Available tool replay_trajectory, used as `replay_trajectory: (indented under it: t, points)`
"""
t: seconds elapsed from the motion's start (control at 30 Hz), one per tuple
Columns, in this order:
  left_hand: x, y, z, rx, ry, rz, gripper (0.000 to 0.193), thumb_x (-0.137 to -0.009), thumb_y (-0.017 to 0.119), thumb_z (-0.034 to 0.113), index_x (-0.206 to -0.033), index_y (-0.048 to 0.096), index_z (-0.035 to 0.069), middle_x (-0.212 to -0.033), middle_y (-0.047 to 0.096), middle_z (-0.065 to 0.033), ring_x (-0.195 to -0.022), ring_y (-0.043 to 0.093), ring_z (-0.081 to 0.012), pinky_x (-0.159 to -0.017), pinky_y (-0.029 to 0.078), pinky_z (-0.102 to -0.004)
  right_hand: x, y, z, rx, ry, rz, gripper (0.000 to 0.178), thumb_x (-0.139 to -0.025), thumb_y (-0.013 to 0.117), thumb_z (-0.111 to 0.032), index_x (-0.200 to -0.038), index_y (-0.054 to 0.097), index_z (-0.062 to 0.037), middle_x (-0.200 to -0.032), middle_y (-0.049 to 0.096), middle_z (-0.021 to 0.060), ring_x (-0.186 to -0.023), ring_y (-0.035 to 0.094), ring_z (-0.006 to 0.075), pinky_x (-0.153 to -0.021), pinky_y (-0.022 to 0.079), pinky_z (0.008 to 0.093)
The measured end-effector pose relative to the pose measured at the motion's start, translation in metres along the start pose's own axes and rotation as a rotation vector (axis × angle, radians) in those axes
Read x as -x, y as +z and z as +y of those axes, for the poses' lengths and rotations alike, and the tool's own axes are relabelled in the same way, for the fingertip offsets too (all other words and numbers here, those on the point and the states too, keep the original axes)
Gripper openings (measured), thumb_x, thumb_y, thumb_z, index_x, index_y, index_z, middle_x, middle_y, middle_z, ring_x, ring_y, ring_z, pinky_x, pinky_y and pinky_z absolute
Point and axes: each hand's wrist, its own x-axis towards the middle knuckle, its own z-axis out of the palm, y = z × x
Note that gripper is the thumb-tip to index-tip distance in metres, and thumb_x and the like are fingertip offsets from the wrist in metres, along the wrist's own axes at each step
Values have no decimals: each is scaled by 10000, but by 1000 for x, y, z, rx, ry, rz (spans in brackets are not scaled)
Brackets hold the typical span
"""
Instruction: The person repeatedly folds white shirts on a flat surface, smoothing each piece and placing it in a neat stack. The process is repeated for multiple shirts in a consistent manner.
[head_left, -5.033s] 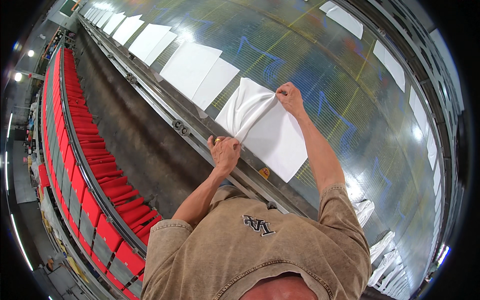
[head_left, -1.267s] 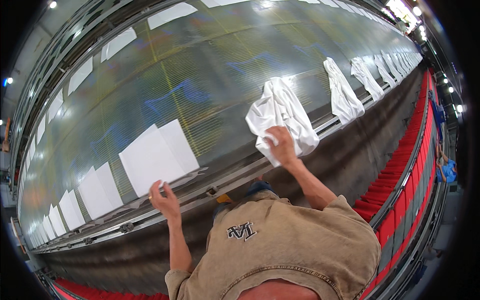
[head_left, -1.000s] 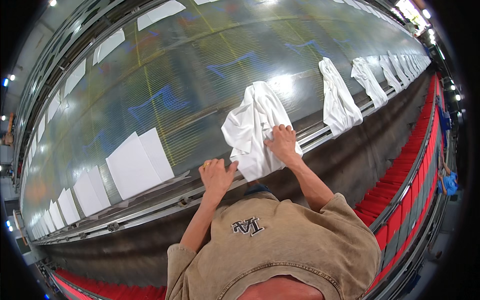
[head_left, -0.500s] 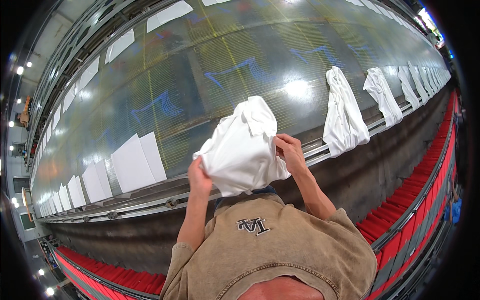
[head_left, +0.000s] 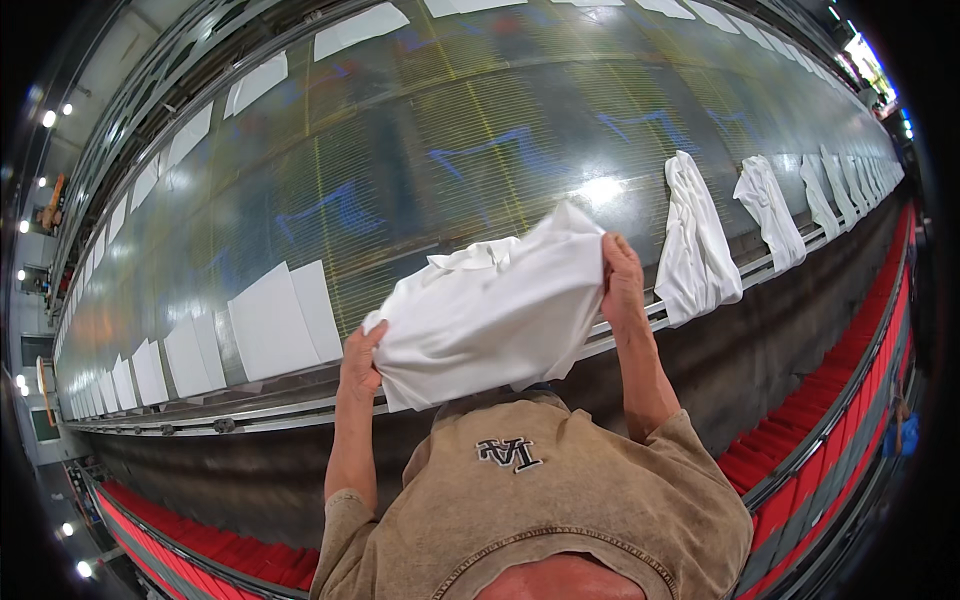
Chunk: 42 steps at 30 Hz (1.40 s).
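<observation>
One white shirt is up in the air, stretched between two hands above the long glossy counter: left hand clamped on its lower left edge, right hand clamped on the upper right corner. To the right, at least five more bunched white garments hang along the rail, and to the left a row of flat folded white pieces runs off too far to count

White garment held up over the conveyor belt

Left hand and right hand gripped the white garment above the conveyor belt.
</observation>
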Motion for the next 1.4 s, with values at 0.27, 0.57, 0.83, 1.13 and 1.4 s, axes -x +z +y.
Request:
replay_trajectory:
  t: [0.27, 0.57, 0.83, 1.13, 1.4]
  points:
    - [-5, -16, -32, 252, -26, 126, 419, -995, 611, 107, -1354, 521, -89, -1311, 622, -195, -1185, 628, -295, -1001, 526, -439, 7, -41, 28, 615, 456, 137, 220, -923, 730, -183, -1072, 683, -28, -912, 683, 14, -799, 629, 102, -733, 499, 245]
    - [-2, -14, -29, 66, -292, 88, 509, -947, 727, 180, -1356, 539, -57, -1258, 674, -182, -1168, 657, -293, -1010, 541, -464, -2, -44, 15, 430, 515, 72, 109, -883, 743, -155, -910, 650, -106, -729, 526, -78, -637, 467, 47, -591, 387, 228]
    - [0, 4, -17, 151, -57, 25, 466, -977, 681, 200, -1345, 550, -55, -1279, 669, -163, -1177, 650, -284, -1053, 505, -445, -4, -37, 15, 385, 487, 98, 82, -887, 723, -124, -926, 661, -86, -749, 551, -68, -661, 477, 46, -612, 382, 227]
    - [31, 8, 38, 52, 202, 166, 376, -996, 663, 238, -1276, 586, 0, -1179, 691, -113, -1086, 673, -231, -946, 549, -405, 36, -14, -15, 321, 287, 111, 98, -949, 700, -135, -942, 646, -53, -775, 554, -63, -675, 454, 28, -622, 363, 197]
    - [-2, -1, 94, 78, 396, 104, 354, -1036, 588, 245, -1317, 556, 32, -1240, 652, -102, -1143, 635, -232, -966, 523, -390, 2, 48, -10, 144, 84, 131, 94, -984, 676, -133, -944, 608, -81, -761, 525, -76, -634, 421, -6, -547, 343, 178]
